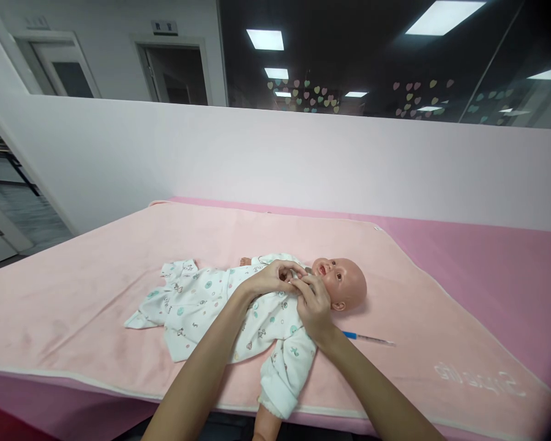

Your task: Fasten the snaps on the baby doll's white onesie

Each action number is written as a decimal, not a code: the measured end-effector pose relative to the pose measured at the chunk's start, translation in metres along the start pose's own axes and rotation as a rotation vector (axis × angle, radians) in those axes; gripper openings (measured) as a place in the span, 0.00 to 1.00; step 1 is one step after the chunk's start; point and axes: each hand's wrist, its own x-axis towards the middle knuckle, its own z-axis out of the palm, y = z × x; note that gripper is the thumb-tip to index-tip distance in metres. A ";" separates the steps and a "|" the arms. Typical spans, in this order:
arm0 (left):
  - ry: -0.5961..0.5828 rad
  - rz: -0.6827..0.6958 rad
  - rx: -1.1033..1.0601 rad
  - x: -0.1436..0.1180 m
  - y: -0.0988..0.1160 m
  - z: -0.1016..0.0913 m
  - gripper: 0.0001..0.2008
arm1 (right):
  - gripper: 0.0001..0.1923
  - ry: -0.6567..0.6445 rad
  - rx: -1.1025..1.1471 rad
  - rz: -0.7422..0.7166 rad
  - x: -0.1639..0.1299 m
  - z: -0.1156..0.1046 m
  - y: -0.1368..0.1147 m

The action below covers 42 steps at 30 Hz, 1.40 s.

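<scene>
A baby doll (349, 283) lies on its back, its head to the right, in a white long-sleeved outfit (197, 309) with small green and brown prints. At the neck of the outfit, below the doll's chin, my left hand (275, 278) is closed with thumb and fingertips pinched on the cloth. My right hand (315, 306) meets it there, fingers bent and closed on the collar. The exact spot they grip is partly hidden by the fingers. Just right of my right wrist lies a thin glass thermometer (370, 339) with a blue end.
A pale pink blanket (96, 282) with white edging and lettering covers a darker pink mat (487, 269). Behind it runs a low white wall (303, 162) below dark glass with heart stickers. Doors stand at the back left.
</scene>
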 end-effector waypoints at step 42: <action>0.187 -0.053 0.016 0.006 -0.011 -0.001 0.13 | 0.18 -0.001 0.014 -0.033 0.007 -0.003 -0.004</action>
